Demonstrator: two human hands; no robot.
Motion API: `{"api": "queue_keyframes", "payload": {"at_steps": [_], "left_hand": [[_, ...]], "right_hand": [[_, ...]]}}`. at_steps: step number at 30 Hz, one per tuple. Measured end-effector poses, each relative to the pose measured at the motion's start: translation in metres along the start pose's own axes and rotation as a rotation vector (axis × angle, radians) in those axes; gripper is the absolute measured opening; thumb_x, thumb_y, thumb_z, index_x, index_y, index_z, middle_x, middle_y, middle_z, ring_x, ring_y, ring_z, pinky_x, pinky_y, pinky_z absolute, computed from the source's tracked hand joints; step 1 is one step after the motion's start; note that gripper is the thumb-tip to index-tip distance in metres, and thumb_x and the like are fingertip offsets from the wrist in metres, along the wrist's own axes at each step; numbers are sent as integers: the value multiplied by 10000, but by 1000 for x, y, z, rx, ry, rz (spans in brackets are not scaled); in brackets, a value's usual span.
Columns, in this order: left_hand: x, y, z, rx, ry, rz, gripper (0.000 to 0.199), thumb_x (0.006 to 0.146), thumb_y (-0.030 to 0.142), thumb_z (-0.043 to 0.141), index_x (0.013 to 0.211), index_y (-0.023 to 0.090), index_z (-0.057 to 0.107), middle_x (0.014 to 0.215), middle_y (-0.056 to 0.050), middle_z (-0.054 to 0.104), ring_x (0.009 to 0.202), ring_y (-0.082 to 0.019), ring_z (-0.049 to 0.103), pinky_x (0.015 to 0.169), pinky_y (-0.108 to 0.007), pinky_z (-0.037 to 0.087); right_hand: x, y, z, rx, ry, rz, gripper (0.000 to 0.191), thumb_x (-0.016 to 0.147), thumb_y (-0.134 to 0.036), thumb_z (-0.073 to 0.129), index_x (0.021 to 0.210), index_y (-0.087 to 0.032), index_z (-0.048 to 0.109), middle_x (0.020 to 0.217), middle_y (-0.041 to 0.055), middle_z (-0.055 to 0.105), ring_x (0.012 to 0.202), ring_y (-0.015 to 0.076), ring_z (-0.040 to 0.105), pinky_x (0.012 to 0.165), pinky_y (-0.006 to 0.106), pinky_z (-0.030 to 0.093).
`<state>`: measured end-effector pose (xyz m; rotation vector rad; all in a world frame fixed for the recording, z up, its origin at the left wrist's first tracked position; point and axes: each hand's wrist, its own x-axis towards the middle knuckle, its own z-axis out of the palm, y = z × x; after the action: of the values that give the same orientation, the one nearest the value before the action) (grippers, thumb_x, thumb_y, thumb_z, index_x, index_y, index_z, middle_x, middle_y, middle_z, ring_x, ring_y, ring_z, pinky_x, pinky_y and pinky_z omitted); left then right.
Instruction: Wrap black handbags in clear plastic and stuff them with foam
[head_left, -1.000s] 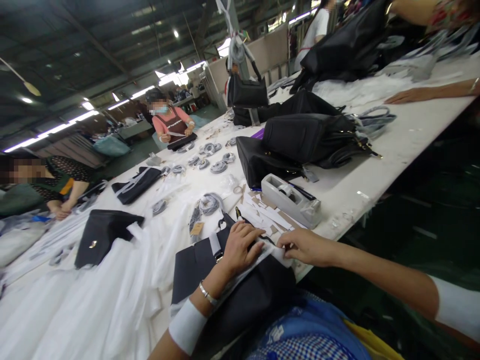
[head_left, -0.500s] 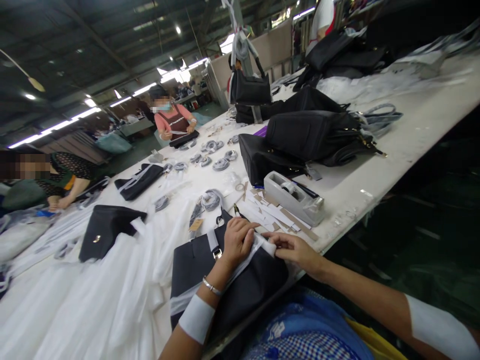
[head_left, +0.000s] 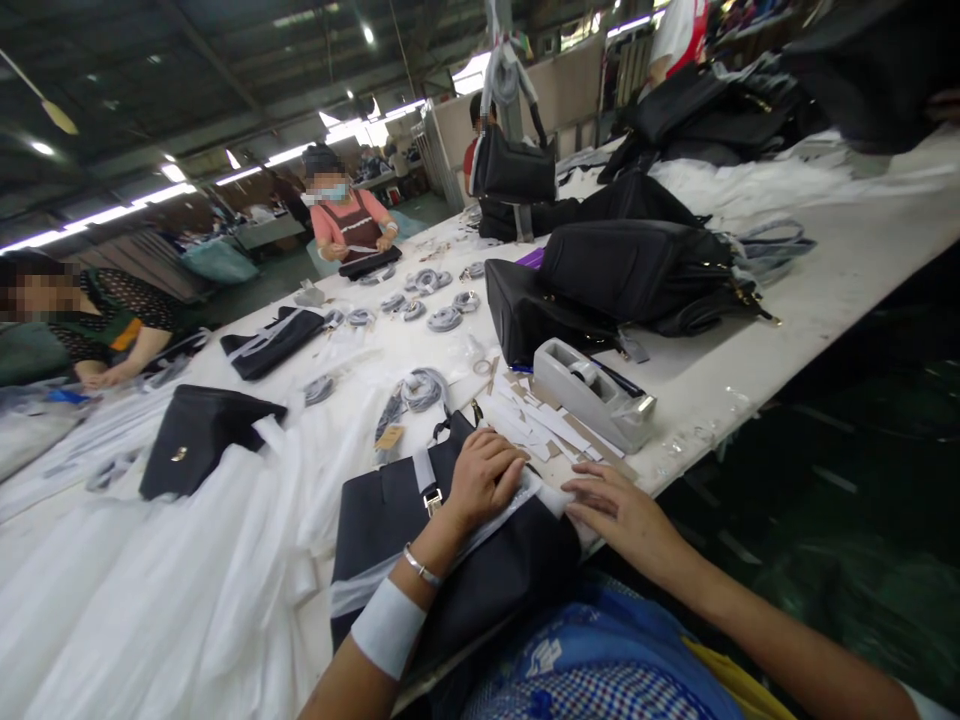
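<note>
Along the near edge of the white table (head_left: 731,365), a black bag (head_left: 506,570) lies on its side beneath the left hand (head_left: 484,475), its lower part close against the person's blue apron (head_left: 592,640). A translucent white strip (head_left: 360,594) runs across the bag, passing under the left wrist and out towards the right hand (head_left: 611,505). The left fingers are bent and lie together over the top of the bag; whether they pinch anything underneath cannot be told. The right fingers are parted and slightly curved, gripping nothing visible, their tips at the strip's far end by the bag's right corner; contact there is unclear. A gold buckle (head_left: 432,501) sits left of the left hand. Beyond the hands, paper strips (head_left: 517,415) lie beside a grey tape dispenser (head_left: 589,395) near the table's right-hand edge. A coiled grey strap (head_left: 424,388) rests behind the bag, and white sheets (head_left: 187,580) cover the table's near left corner.
</note>
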<state>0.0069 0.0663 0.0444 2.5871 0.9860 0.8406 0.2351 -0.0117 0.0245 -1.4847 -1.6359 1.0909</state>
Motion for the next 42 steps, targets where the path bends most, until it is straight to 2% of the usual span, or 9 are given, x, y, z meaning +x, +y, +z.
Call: {"api": "queue_keyframes", "payload": {"at_steps": [4, 8, 15, 20, 27, 29, 33, 36, 42], "left_hand": [[2, 5, -9, 8, -90, 64, 258, 945, 339, 473, 1029, 227, 690, 949, -47, 704, 957, -185, 618, 1119, -436, 281], [4, 13, -17, 24, -227, 158, 343, 939, 429, 478, 1155, 216, 640, 1022, -66, 694, 1006, -201, 620, 1142, -448, 263], [-10, 43, -21, 154, -302, 72, 549, 900, 587, 501, 1291, 204, 536, 1330, -121, 578, 1294, -280, 463, 1179, -509, 194], [-13, 39, -11, 117, -371, 167, 551, 847, 651, 533, 1144, 192, 596, 1119, -85, 671, 1115, -240, 580, 1183, -491, 198], [0, 35, -7, 102, -294, 124, 231, 930, 414, 549, 849, 210, 620, 861, -19, 689, 839, -165, 624, 1084, -418, 361], [3, 36, -11, 82, -257, 110, 220, 924, 395, 566, 823, 207, 618, 823, -16, 681, 807, -158, 615, 1048, -396, 394], [5, 34, -19, 66, -211, 68, 227, 923, 378, 575, 789, 199, 616, 817, -25, 672, 809, -156, 599, 967, -364, 440], [7, 38, -26, 106, -311, 13, 242, 927, 394, 564, 806, 193, 624, 844, -34, 674, 824, -170, 596, 827, -336, 463], [34, 60, -41, 251, -664, 91, 406, 905, 289, 556, 1304, 225, 509, 959, -45, 691, 889, -209, 616, 779, -331, 451]], "right_hand": [[4, 3, 0, 166, -58, 61, 355, 781, -454, 678, 1026, -204, 737, 1169, 115, 626, 1091, 263, 625, 975, 404, 509], [0, -5, 2, 493, -71, 190, 461, 698, -505, 755, 1044, -204, 708, 1304, 104, 605, 1165, 285, 604, 1045, 429, 452], [-2, -10, 13, 655, -16, 273, 477, 711, -524, 751, 1048, -200, 653, 1202, 101, 675, 1176, 270, 599, 1083, 429, 409], [2, 0, 21, 721, -97, 272, 478, 734, -465, 724, 1116, -207, 597, 1204, 114, 661, 1161, 253, 605, 996, 409, 479], [-4, -2, 17, 85, -135, 113, 213, 861, -311, 530, 1025, -188, 588, 740, 44, 692, 680, 194, 660, 637, 305, 499], [-2, -7, 17, 8, -215, 136, 160, 859, -325, 527, 872, -184, 601, 679, 52, 677, 626, 190, 649, 580, 282, 476], [12, -16, 26, 370, -535, 400, 226, 885, -325, 439, 934, -172, 598, 491, -13, 580, 426, 159, 578, 405, 230, 413], [21, -17, 36, 542, -551, 462, 147, 808, -235, 496, 861, -157, 609, 449, -43, 531, 397, 113, 520, 391, 190, 381], [19, -14, 45, 522, -446, 364, 55, 700, -163, 547, 655, -163, 579, 482, -48, 503, 438, 81, 470, 423, 187, 356]]}}
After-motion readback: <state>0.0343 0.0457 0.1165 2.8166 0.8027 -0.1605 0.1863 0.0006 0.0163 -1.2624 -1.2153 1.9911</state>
